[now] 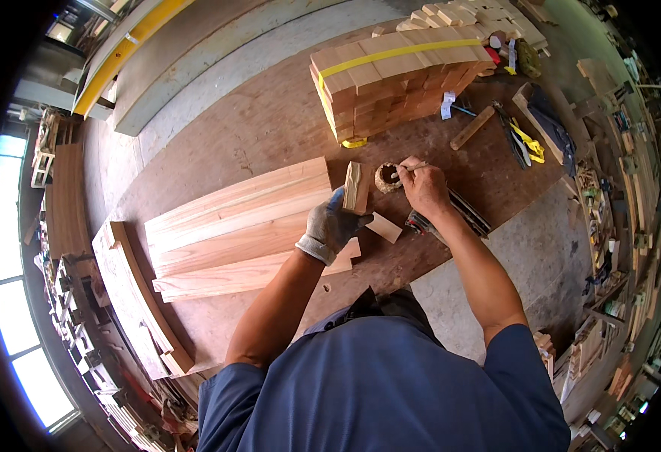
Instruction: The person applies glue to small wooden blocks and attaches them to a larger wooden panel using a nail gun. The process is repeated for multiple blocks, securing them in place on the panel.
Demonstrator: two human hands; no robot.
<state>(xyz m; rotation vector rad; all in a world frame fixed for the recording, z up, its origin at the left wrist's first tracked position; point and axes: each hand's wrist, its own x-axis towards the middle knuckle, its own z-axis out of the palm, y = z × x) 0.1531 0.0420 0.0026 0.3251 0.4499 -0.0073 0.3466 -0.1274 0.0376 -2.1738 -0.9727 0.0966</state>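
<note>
My left hand (pixel 330 224), in a grey and blue work glove, is closed around the lower edge of a small wooden block (pixel 358 181). A yellowish, glue-like smear runs along the block's face. Just to its right is a small round pot (pixel 381 186) with a crusted, tan rim. My bare right hand (pixel 424 188) pinches a thin stick-like tool (pixel 396 176) whose end is at the pot; whether it has bristles cannot be made out. Pale planks (pixel 244 218) lie side by side left of my gloved hand. A short light wood piece (pixel 384 227) rests below the block.
A stack of wooden blocks (pixel 394 87) bound with yellow strap stands at the far side of the brown worktable (pixel 232 151). Right of it lie a wooden handle (pixel 472 128), yellow-handled tools (pixel 528 142) and dark cloth (pixel 553 124). A long wooden piece (pixel 146 301) lies at the left edge.
</note>
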